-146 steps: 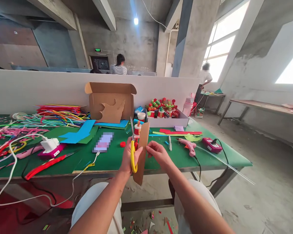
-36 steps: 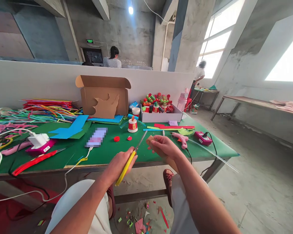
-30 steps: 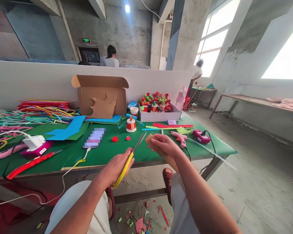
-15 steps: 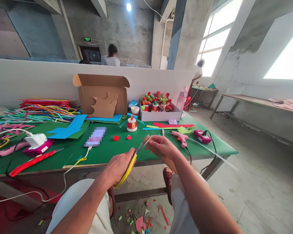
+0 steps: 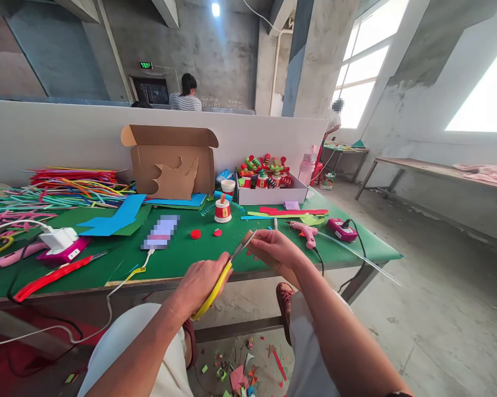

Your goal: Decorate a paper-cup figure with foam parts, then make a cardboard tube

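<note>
My left hand [image 5: 201,284] is closed round the yellow handles of a pair of scissors [image 5: 210,298]. The blades point up and away to the right, meeting a small tan piece, apparently cardboard [image 5: 247,236], at the fingertips of my right hand [image 5: 275,247]. That hand pinches the piece by its edge; the fingers hide much of it. Beyond both hands, a red-and-white paper cup figure [image 5: 222,211] stands on the green table, with a blue roll and coiled strips on top. Two red round pieces, a larger disc [image 5: 195,234] and a smaller one [image 5: 217,232], lie left of the scissor tips.
Right of my hands are a pink glue gun [image 5: 307,232], a clear stick and a magenta power block [image 5: 341,230]. Behind stand a white box [image 5: 273,196] of similar figures and a brown carton [image 5: 172,165]. Pipe cleaners [image 5: 66,184] and a red-handled knife [image 5: 60,274] lie left.
The whole view has shifted very slightly. Both hands, the scissors and the tan piece keep almost the same pose.
</note>
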Tool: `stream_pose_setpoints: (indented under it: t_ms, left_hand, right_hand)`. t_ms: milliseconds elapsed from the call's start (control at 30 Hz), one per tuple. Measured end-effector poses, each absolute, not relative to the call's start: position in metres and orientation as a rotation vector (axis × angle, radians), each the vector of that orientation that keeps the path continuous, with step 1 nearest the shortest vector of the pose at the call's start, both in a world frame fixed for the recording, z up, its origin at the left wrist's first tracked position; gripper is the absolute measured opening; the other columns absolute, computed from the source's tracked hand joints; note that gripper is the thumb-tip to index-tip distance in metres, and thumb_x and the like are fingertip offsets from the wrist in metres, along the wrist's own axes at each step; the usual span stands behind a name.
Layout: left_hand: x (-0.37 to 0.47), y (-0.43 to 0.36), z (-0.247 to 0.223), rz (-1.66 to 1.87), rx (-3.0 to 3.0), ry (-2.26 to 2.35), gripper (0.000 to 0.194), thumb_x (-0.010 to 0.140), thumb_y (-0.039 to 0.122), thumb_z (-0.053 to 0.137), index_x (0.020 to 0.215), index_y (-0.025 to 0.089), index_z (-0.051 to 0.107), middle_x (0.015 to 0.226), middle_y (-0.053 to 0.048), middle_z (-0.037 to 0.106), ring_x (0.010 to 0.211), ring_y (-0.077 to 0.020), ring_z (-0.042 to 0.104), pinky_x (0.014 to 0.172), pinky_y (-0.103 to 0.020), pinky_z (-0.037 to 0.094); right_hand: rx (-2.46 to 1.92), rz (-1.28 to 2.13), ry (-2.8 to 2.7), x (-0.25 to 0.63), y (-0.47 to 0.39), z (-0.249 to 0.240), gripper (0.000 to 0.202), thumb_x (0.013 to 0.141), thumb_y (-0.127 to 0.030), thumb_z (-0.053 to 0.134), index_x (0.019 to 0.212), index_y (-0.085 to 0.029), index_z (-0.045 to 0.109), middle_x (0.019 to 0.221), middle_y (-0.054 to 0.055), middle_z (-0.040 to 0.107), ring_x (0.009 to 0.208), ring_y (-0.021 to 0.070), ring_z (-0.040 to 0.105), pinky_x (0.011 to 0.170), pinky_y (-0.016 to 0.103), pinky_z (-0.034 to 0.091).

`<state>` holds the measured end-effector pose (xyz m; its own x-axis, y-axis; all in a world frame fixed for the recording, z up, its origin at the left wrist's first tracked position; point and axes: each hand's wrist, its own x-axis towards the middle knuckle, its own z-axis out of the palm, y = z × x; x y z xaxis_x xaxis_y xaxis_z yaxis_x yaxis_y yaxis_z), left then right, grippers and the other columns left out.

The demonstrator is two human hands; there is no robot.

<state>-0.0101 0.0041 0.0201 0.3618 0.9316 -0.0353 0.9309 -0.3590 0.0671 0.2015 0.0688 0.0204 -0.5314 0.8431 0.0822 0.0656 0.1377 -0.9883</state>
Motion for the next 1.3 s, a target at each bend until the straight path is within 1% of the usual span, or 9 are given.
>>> stream_pose_setpoints:
  t_ms: [267, 500, 633, 767, 967, 1033, 1167, 1233, 1300]
  left_hand:
    - [-0.004, 0.004, 0.012, 0.072, 2.465, 1.758, 0.018, 0.097, 0.03, 0.038, 0.105, 0.019, 0.05, 0.081, -0.012, 0.073, 0.079, -0.0308, 0.073, 0.058, -0.029, 0.04]
    - [0.001, 0.003, 0.008, 0.314, 2.289, 1.631, 0.016, 0.097, 0.028, 0.036, 0.092, 0.022, 0.05, 0.081, -0.009, 0.072, 0.077, -0.0237, 0.072, 0.058, -0.025, 0.037]
    - [-0.002, 0.01, 0.015, 0.217, 2.328, 1.813, 0.02, 0.095, 0.037, 0.041, 0.102, 0.021, 0.051, 0.08, -0.012, 0.073, 0.077, -0.0303, 0.071, 0.058, -0.029, 0.039]
    - [0.004, 0.027, 0.013, 0.074, 2.33, 2.011, 0.026, 0.089, 0.033, 0.049, 0.111, 0.018, 0.049, 0.087, -0.015, 0.073, 0.083, -0.0341, 0.071, 0.064, -0.033, 0.043]
    - [0.014, 0.051, -0.002, 0.191, 2.44, 1.894, 0.015, 0.085, 0.022, 0.054, 0.1, 0.019, 0.057, 0.101, -0.013, 0.069, 0.095, -0.0273, 0.066, 0.078, -0.034, 0.045]
    - [0.009, 0.055, -0.005, 0.383, 2.418, 1.837, 0.012, 0.085, 0.022, 0.053, 0.093, 0.02, 0.061, 0.101, -0.013, 0.067, 0.099, -0.028, 0.064, 0.081, -0.037, 0.045]
    - [0.004, 0.054, -0.002, 0.982, 1.895, 1.369, 0.033, 0.09, 0.046, 0.045, 0.085, 0.02, 0.065, 0.095, -0.01, 0.069, 0.095, -0.025, 0.062, 0.082, -0.036, 0.047]
    - [0.008, 0.048, 0.002, 0.973, 1.495, 1.058, 0.049, 0.087, 0.063, 0.044, 0.088, 0.018, 0.066, 0.087, -0.009, 0.07, 0.084, -0.0232, 0.064, 0.076, -0.034, 0.049]
    - [0.013, 0.039, 0.005, 0.85, 1.248, 0.833, 0.059, 0.083, 0.07, 0.045, 0.089, 0.016, 0.067, 0.076, -0.008, 0.068, 0.073, -0.0211, 0.063, 0.072, -0.034, 0.049]
  right_hand:
    - [-0.899, 1.461, -1.757, 0.205, 0.076, 0.011, 0.046, 0.074, -0.062, 0.067, 0.081, -0.017, 0.065, 0.076, 0.003, 0.071, 0.064, 0.0136, 0.063, 0.061, 0.026, 0.05]
    - [-0.957, 1.464, -1.724, 0.208, 0.078, 0.011, 0.041, 0.073, -0.057, 0.07, 0.075, -0.017, 0.065, 0.074, 0.003, 0.072, 0.062, 0.0134, 0.064, 0.059, 0.025, 0.051]
    - [-0.997, 1.308, -1.458, 0.216, 0.084, 0.02, 0.031, 0.07, -0.046, 0.074, 0.075, -0.018, 0.064, 0.07, 0.001, 0.07, 0.061, 0.0136, 0.065, 0.058, 0.024, 0.051]
    - [-0.94, 1.07, -1.125, 0.225, 0.088, 0.033, 0.025, 0.069, -0.036, 0.075, 0.086, -0.02, 0.065, 0.072, -0.002, 0.07, 0.062, 0.0129, 0.064, 0.055, 0.023, 0.05]
    - [-0.602, 1.296, -0.891, 0.223, 0.089, 0.033, 0.035, 0.06, -0.031, 0.084, 0.088, -0.022, 0.065, 0.079, -0.002, 0.071, 0.075, 0.0168, 0.068, 0.073, 0.03, 0.057]
    - [-0.568, 1.428, -0.85, 0.219, 0.09, 0.027, 0.036, 0.057, -0.029, 0.086, 0.085, -0.022, 0.064, 0.076, -0.002, 0.07, 0.075, 0.0176, 0.069, 0.073, 0.031, 0.057]
    - [-0.553, 1.65, -0.873, 0.201, 0.083, 0.015, 0.036, 0.056, -0.03, 0.089, 0.08, -0.021, 0.064, 0.073, -0.003, 0.069, 0.07, 0.0126, 0.066, 0.066, 0.022, 0.052]
    - [-0.52, 1.721, -0.925, 0.188, 0.075, 0.01, 0.032, 0.06, -0.034, 0.088, 0.077, -0.02, 0.064, 0.072, -0.003, 0.068, 0.065, 0.0101, 0.062, 0.061, 0.02, 0.049]
    - [-0.49, 1.778, -0.99, 0.175, 0.067, 0.009, 0.03, 0.065, -0.036, 0.085, 0.078, -0.021, 0.064, 0.073, -0.002, 0.068, 0.062, 0.01, 0.061, 0.058, 0.021, 0.048]
